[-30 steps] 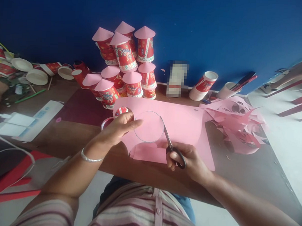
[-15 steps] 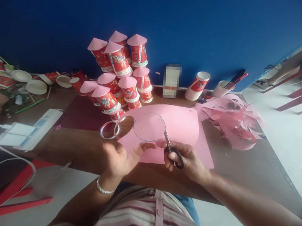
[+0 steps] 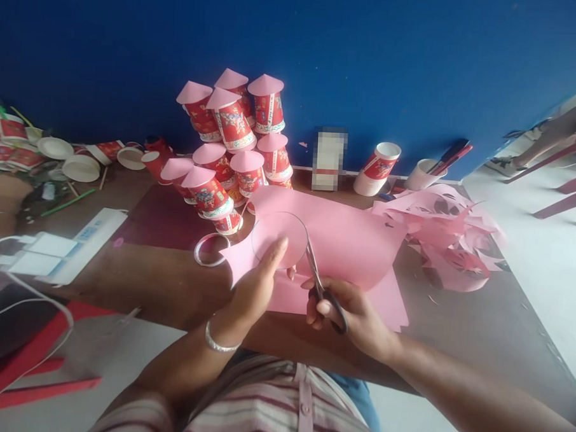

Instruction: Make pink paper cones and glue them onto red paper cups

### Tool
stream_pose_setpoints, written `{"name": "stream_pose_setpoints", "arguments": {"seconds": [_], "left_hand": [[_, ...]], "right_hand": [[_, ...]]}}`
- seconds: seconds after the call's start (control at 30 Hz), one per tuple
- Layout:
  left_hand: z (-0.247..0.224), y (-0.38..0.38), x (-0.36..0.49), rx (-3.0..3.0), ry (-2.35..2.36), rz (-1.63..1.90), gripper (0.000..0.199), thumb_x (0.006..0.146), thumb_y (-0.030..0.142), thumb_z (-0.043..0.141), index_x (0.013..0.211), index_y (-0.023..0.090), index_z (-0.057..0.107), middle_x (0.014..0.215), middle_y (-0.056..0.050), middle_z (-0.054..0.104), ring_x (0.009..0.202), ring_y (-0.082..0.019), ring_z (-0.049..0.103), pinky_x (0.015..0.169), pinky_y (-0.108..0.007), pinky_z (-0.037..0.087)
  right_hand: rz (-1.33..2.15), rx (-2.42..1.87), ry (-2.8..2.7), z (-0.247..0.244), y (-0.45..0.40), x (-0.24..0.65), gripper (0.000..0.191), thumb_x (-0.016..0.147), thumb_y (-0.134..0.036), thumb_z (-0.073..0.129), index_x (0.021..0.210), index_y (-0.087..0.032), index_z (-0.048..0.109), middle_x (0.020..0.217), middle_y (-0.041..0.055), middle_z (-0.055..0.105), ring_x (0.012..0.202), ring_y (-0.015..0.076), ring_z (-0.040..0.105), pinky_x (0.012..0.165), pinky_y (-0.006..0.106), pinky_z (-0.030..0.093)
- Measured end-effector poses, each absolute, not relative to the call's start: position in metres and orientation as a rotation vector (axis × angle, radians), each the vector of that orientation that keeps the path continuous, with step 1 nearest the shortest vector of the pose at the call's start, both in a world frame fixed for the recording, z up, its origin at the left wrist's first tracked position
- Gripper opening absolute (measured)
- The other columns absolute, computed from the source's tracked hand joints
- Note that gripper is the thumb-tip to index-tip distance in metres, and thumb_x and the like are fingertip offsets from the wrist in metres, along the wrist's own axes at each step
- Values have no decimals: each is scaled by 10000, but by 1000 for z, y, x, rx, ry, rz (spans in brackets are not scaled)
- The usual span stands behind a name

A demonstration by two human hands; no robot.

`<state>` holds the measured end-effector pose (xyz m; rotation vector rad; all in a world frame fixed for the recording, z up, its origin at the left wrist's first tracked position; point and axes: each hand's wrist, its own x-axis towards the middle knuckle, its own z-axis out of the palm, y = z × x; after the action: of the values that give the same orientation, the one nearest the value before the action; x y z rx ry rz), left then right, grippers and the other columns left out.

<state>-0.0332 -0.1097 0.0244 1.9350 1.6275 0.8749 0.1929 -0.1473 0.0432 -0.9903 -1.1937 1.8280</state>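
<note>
A pink paper sheet (image 3: 344, 234) with a drawn circle is raised over more pink paper (image 3: 384, 303) on the brown table. My left hand (image 3: 261, 282) grips its near edge, thumb on top over the circle and fingertips beneath. My right hand (image 3: 346, 308) is closed round the dark handles of the scissors (image 3: 315, 271). Their blades point away from me and meet the sheet at the circle's right edge. A curved cut edge shows at the sheet's left end.
Red cups with pink cone tops (image 3: 232, 121) stand stacked behind the sheet. A tape roll (image 3: 211, 249) and a white power strip (image 3: 83, 248) lie left. Pink scraps (image 3: 452, 229), a pen cup (image 3: 421, 174) and a red-and-white cup (image 3: 378, 169) are at the right.
My left hand has moved from beside the sheet onto it, thumb now over the circle. The sheet has turned and its right part lifted; the round hole at its left no longer shows.
</note>
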Motion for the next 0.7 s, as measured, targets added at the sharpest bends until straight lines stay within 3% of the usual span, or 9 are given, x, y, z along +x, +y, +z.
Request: {"name": "stream_pose_setpoints", "arguments": {"seconds": [0.17,0.37,0.57,0.7], "left_hand": [[43,-98,-35,2212,1689,852,459,991,183,446,1364,186,713,1334,-69,764,1175,-218,766,1027,-259,609],[61,-92,-40,2392,1773,795,526,959,78,402,1360,185,726,1331,-76,764,913,-186,821,772,-174,638],[64,-96,-39,2496,1577,730,544,996,109,337,1340,211,746,1302,-37,779,1075,-193,799,971,-226,627],[65,-96,-36,2528,1501,713,572,994,95,301,1329,197,752,1275,-34,790,1082,-185,796,993,-238,623]], "right_hand": [[1857,-924,-1221,48,-150,193,589,876,-671,751,1131,-148,665,796,58,735,693,143,684,688,303,594],[1774,-880,-1289,48,-153,194,558,903,-654,730,1139,-154,656,785,63,745,682,151,701,668,301,610],[1723,-891,-1306,52,-153,195,550,908,-655,720,1135,-158,664,771,51,732,661,154,707,641,296,621],[1713,-916,-1274,53,-153,194,518,908,-639,731,1108,-167,661,765,42,730,651,147,706,642,291,628]]}}
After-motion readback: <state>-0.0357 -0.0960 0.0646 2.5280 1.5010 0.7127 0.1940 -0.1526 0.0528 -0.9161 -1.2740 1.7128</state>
